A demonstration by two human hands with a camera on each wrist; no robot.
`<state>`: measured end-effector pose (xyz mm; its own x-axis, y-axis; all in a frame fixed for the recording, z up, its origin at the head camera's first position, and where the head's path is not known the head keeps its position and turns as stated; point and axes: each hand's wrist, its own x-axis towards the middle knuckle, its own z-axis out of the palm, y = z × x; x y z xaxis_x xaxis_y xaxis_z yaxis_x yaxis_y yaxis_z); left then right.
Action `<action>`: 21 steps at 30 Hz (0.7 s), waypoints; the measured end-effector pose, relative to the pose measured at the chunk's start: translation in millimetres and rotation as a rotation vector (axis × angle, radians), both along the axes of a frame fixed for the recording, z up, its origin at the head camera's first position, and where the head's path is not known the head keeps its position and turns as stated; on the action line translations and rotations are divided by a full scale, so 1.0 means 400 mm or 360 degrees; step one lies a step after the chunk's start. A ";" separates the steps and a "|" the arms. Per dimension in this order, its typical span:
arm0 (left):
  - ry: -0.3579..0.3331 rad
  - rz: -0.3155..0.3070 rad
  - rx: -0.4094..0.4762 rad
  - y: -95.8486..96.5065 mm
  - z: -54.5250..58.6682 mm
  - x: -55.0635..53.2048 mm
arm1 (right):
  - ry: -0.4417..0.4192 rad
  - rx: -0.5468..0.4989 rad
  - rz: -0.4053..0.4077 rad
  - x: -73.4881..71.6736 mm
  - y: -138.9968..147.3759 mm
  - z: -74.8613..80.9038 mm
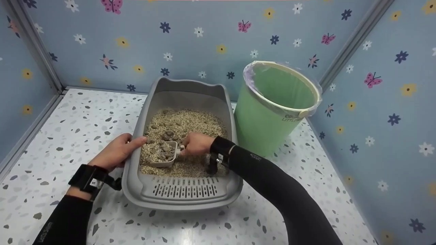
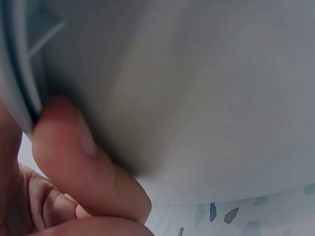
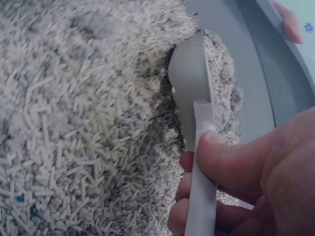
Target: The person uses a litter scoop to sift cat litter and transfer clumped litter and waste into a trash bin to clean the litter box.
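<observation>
A grey litter box point(image 1: 184, 201) holds pale pellet litter point(image 1: 201, 119) with several darker clumps point(image 1: 168, 135) in it. My left hand point(image 1: 117, 149) grips the box's left rim, thumb over the top; in the left wrist view its curled fingers point(image 2: 88, 167) press up under the rim. Inside the box, my right hand point(image 1: 197, 143) holds a litter scoop point(image 3: 189, 73) by its handle, the thumb lying along it. The scoop's pan, heaped with litter and clumps, sits in the litter near the left wall. Its underside edge is partly buried.
A green bin point(image 1: 262, 126) with a clear liner over its rim stands right of the box, close to its side. Flower-patterned walls point(image 1: 190, 44) enclose the back and both sides. The floor point(image 1: 85, 119) is white with grey speckles.
</observation>
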<state>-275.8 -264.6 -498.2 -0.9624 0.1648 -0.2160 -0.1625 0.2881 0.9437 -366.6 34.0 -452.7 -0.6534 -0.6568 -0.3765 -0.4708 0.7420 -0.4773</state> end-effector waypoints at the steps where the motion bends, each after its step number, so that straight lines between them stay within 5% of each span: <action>1: 0.0004 -0.0001 0.0003 0.000 0.001 0.000 | 0.0009 0.0001 0.0007 0.001 0.000 0.000; 21: -0.0006 0.0010 -0.0036 -0.002 -0.009 -0.003 | 0.0074 -0.0029 -0.0209 0.011 -0.018 -0.013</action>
<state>-277.1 -265.4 -501.6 -0.9626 0.1537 -0.2229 -0.1677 0.3081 0.9364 -362.0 27.0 -457.8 -0.7504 -0.5712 -0.3325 -0.3923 0.7899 -0.4714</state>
